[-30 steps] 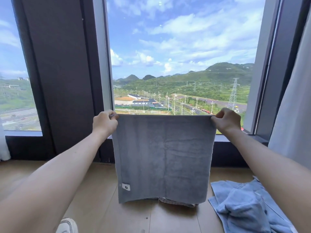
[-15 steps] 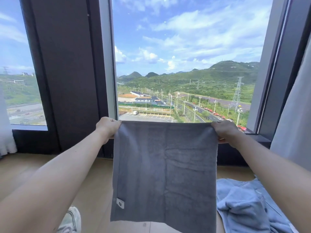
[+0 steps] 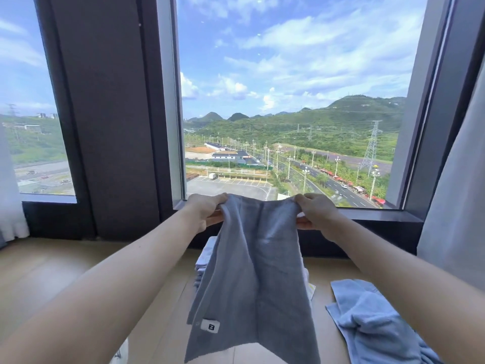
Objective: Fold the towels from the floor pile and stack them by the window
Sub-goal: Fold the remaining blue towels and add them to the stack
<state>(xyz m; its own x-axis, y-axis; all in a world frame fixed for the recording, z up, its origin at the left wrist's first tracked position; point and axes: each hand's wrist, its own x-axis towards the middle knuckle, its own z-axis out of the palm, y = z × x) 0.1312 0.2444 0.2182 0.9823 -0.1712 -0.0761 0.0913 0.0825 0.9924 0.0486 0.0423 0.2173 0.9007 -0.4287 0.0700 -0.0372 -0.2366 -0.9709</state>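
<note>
**Grey towel held up by its top corners at the window**

The left hand and right hand each pinch a top corner of the grey towel, which sags between them and hangs free, its lower edge reaching the bottom of the frame. Behind the cloth, below the grip, a stack of folded towels sits by the window sill. Right of the grip, lower, lies a crumpled blue towel on the wooden floor.

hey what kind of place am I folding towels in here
Probably a high-floor room, a flat or hotel. The tall window looks down on a road and car park, there is a pale curtain at the right, and a wooden floor with a towel stack under the sill.
</note>
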